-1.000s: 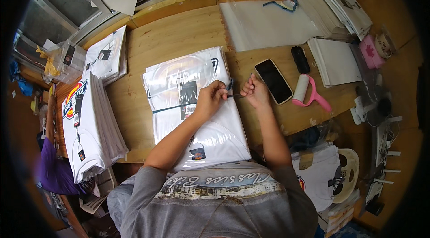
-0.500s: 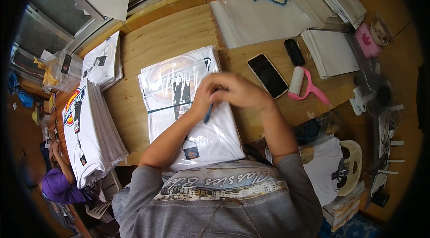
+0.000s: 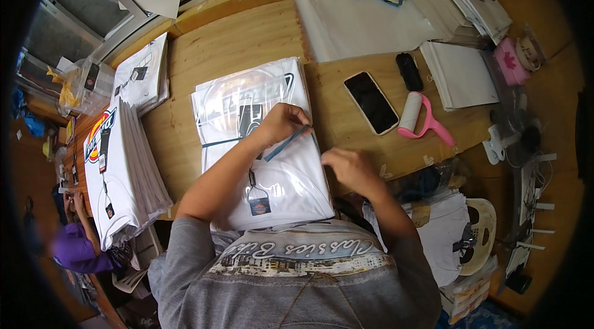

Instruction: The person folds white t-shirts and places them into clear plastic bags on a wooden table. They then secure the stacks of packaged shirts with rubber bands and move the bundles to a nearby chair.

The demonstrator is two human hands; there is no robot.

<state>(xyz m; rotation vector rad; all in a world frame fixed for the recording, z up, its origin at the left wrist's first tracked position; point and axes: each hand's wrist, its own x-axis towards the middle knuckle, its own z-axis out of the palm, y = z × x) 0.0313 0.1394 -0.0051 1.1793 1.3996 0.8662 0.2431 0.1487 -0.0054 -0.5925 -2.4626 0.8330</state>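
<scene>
A stack of white T-shirts point(image 3: 272, 174) in clear plastic bags lies in front of me, with dark hang tags showing through. A blue strap point(image 3: 221, 142) runs across the stack, and a loose end slants down over the plastic near the right edge. My left hand point(image 3: 286, 125) pinches the strap at the top right of the stack. Just off the stack's right edge is my right hand point(image 3: 352, 171), its fingers curled closed; what they hold, if anything, is hidden.
To the right lie a phone point(image 3: 371, 102), a pink lint roller point(image 3: 427, 121), a black case point(image 3: 408, 71) and white packs point(image 3: 461, 75). Clear plastic bags point(image 3: 359, 29) lie at the back. More folded T-shirts point(image 3: 124, 180) are stacked left, where a person in purple point(image 3: 80, 247) sits.
My hands were together over the stack and have parted. The right has moved right and down past the stack's edge; the left has moved slightly up, still at the strap.
</scene>
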